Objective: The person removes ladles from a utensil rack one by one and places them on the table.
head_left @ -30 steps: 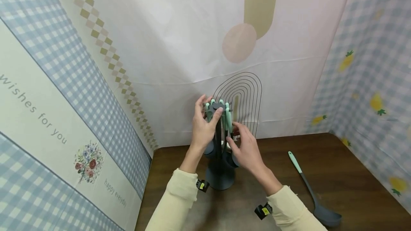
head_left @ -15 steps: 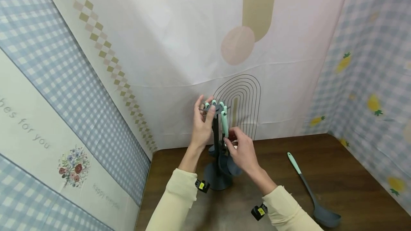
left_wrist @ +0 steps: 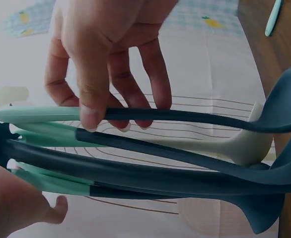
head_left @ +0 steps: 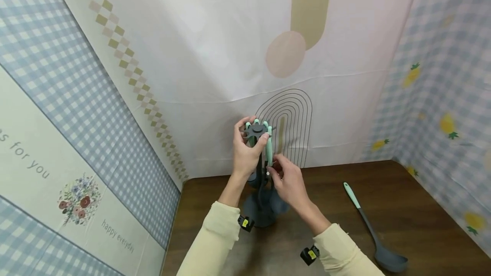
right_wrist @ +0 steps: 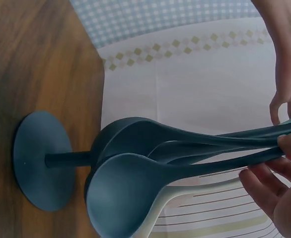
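Note:
A dark utensil stand has a notched top disc and several mint-handled utensils hanging round its pole. My left hand grips the disc, thumb in front and fingers behind it. With thumb and fingers, my right hand pinches a dark ladle just where its mint handle meets the dark shaft. In the left wrist view, the tip of that mint handle lies right at the disc's edge. A second dark bowl and a cream-coloured utensil hang behind the ladle.
On the wooden table to the right lies another dark utensil with a mint handle and a broad head. A patterned white cloth hangs behind the stand, with checked cloths on both sides.
The ladle's handle dropped below the disc, then rose back to its edge. My right hand has moved slightly down. My left thumb has shifted along the disc, and the stand has moved slightly left.

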`<state>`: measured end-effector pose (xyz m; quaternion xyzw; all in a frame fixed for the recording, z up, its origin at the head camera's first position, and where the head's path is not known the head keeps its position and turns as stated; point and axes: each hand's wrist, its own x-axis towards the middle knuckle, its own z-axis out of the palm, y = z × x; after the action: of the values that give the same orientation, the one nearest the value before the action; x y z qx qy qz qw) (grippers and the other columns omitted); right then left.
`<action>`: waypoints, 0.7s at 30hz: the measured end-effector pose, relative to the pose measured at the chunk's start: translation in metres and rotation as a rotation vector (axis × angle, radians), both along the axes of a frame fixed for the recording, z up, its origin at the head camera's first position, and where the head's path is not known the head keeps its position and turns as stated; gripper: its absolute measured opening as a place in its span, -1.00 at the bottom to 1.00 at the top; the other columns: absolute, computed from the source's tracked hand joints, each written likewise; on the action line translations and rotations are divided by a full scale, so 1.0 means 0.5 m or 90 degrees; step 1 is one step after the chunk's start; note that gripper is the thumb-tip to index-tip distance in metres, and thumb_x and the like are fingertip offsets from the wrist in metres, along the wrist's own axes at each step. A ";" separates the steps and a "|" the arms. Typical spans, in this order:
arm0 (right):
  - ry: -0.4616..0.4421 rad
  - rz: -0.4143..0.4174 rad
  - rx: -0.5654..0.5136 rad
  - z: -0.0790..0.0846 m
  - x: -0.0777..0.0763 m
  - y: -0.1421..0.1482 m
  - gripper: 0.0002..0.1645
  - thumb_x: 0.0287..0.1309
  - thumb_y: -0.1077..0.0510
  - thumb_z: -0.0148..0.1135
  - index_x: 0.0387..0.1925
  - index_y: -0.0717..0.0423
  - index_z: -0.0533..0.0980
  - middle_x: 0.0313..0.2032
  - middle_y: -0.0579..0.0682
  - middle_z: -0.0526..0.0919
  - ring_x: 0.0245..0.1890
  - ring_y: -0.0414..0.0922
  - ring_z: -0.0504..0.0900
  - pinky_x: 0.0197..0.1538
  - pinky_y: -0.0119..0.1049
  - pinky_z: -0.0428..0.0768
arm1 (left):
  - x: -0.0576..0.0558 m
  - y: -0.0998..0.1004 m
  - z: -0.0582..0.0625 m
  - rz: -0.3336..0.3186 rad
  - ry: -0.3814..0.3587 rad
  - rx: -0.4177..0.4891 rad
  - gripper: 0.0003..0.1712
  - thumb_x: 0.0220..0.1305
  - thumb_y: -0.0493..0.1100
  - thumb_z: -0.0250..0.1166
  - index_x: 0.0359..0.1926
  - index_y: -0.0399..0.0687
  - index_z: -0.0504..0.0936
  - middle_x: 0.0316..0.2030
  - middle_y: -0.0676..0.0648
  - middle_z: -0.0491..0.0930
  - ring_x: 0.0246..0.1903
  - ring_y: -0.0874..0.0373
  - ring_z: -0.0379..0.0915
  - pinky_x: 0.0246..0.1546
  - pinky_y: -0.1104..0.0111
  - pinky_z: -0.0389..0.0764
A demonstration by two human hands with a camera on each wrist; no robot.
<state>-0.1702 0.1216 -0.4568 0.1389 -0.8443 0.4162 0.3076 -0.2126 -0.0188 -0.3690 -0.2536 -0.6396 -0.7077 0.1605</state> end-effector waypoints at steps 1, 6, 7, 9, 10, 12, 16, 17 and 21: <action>-0.001 0.001 0.002 0.001 0.001 0.000 -0.79 0.34 0.28 0.42 -0.05 0.12 0.60 -0.33 -0.04 0.68 -0.45 -0.20 0.61 -0.39 -0.27 0.61 | 0.004 0.001 0.003 0.008 0.002 0.001 -0.19 0.30 -0.33 0.35 0.50 -0.37 0.24 0.45 -0.28 0.42 0.09 -0.06 0.38 0.11 -0.26 0.44; -0.006 0.008 0.012 0.007 0.006 0.006 -0.82 0.35 0.28 0.41 -0.07 0.10 0.61 -0.33 -0.06 0.68 -0.46 -0.22 0.61 -0.40 -0.29 0.61 | -0.011 0.005 -0.019 0.048 0.021 0.001 -0.21 0.29 -0.23 0.37 0.48 -0.33 0.31 0.41 -0.15 0.50 0.03 -0.01 0.38 0.07 -0.19 0.47; -0.010 0.013 0.010 0.008 0.008 0.008 -0.83 0.36 0.28 0.40 -0.07 0.09 0.61 -0.32 -0.06 0.68 -0.45 -0.20 0.62 -0.40 -0.29 0.62 | -0.019 0.006 -0.028 0.057 0.024 -0.002 -0.20 0.29 -0.19 0.38 0.48 -0.30 0.32 0.41 -0.11 0.52 0.03 0.00 0.38 0.07 -0.14 0.48; -0.020 0.023 0.008 0.011 0.011 0.011 -0.85 0.38 0.27 0.39 -0.07 0.08 0.61 -0.31 -0.07 0.68 -0.44 -0.19 0.65 -0.39 -0.29 0.64 | -0.031 0.005 -0.040 0.069 0.028 -0.010 -0.18 0.28 -0.11 0.40 0.48 -0.27 0.34 0.40 -0.05 0.54 0.03 0.02 0.39 0.07 -0.10 0.49; -0.025 0.027 0.005 0.012 0.013 0.013 -0.85 0.38 0.26 0.39 -0.07 0.07 0.61 -0.31 -0.07 0.68 -0.44 -0.19 0.65 -0.38 -0.29 0.65 | -0.034 0.005 -0.043 0.074 0.030 -0.013 -0.17 0.28 -0.07 0.41 0.48 -0.24 0.35 0.39 -0.05 0.55 0.02 0.03 0.39 0.06 -0.09 0.48; -0.031 0.031 0.003 0.015 0.016 0.016 -0.85 0.38 0.26 0.39 -0.07 0.06 0.61 -0.31 -0.07 0.69 -0.41 -0.19 0.67 -0.36 -0.27 0.67 | -0.032 0.005 -0.039 0.081 0.030 -0.015 -0.17 0.27 -0.08 0.42 0.48 -0.27 0.36 0.38 -0.11 0.55 0.03 -0.03 0.41 0.07 -0.11 0.49; -0.030 0.025 0.002 0.017 0.022 0.019 -0.83 0.35 0.27 0.41 -0.07 0.06 0.62 -0.30 -0.08 0.70 -0.37 -0.20 0.68 -0.31 -0.20 0.70 | -0.025 0.010 -0.029 0.077 0.042 0.000 -0.19 0.27 -0.20 0.39 0.47 -0.39 0.34 0.37 -0.31 0.53 0.07 -0.23 0.40 0.11 -0.28 0.42; -0.030 0.022 0.003 0.016 0.022 0.019 -0.82 0.35 0.27 0.41 -0.07 0.06 0.62 -0.30 -0.08 0.70 -0.35 -0.19 0.69 -0.30 -0.19 0.71 | -0.025 0.012 -0.029 0.078 0.044 0.002 -0.19 0.27 -0.22 0.39 0.47 -0.42 0.33 0.37 -0.32 0.53 0.07 -0.27 0.39 0.12 -0.30 0.40; -0.035 0.019 -0.001 0.014 0.024 0.018 -0.83 0.36 0.27 0.41 -0.06 0.07 0.62 -0.27 -0.08 0.70 -0.32 -0.18 0.71 -0.29 -0.18 0.72 | -0.032 0.012 -0.041 0.087 0.042 -0.006 -0.17 0.27 -0.16 0.41 0.48 -0.36 0.34 0.37 -0.26 0.54 0.07 -0.19 0.40 0.13 -0.30 0.40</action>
<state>-0.1580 0.1306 -0.4499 0.1400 -0.8500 0.4250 0.2781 -0.2288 -0.0128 -0.3896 -0.2332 -0.6534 -0.6832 0.2278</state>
